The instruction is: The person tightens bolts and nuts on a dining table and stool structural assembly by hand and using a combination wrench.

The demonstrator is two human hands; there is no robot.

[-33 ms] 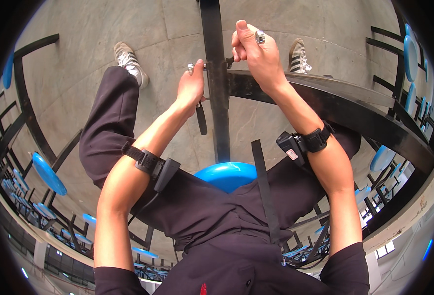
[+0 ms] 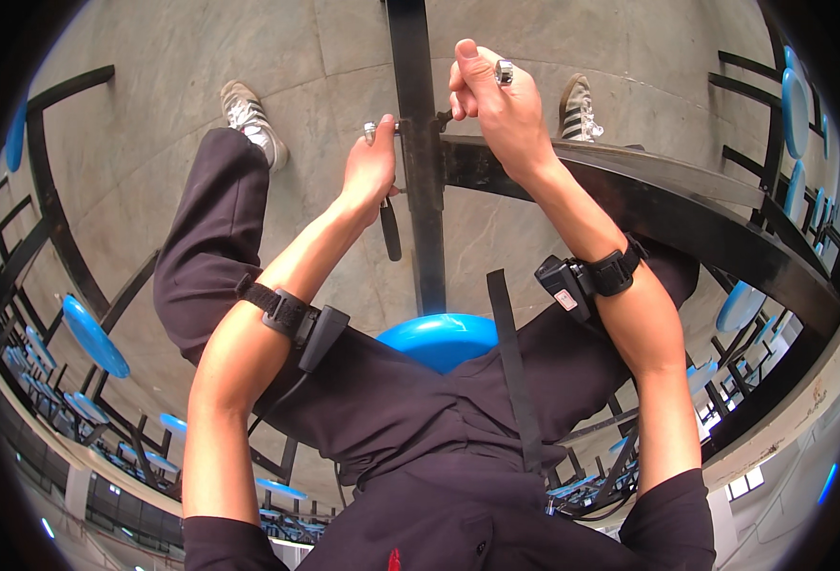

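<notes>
A black upright metal bar [image 2: 424,219] runs between my hands. On its left side, my left hand [image 2: 370,169] is closed around a wrench with a black handle [image 2: 390,233], the handle pointing down toward me. A silver metal part [image 2: 369,131] shows at that hand's thumb, beside a short bolt-like end at the bar. My right hand [image 2: 504,116] is curled on the other side, thumb raised. At its fingertips a small dark metal piece [image 2: 444,121] meets the bar. A silver piece [image 2: 504,72] sits at its index finger. What the right fingers grip is mostly hidden.
A wide black beam [image 2: 629,195] joins the bar from the right, under my right forearm. A blue round seat [image 2: 439,341] lies between my thighs. More blue seats [image 2: 95,335] on black frames stand to both sides. My shoes [image 2: 253,124] rest on the grey floor [image 2: 334,57].
</notes>
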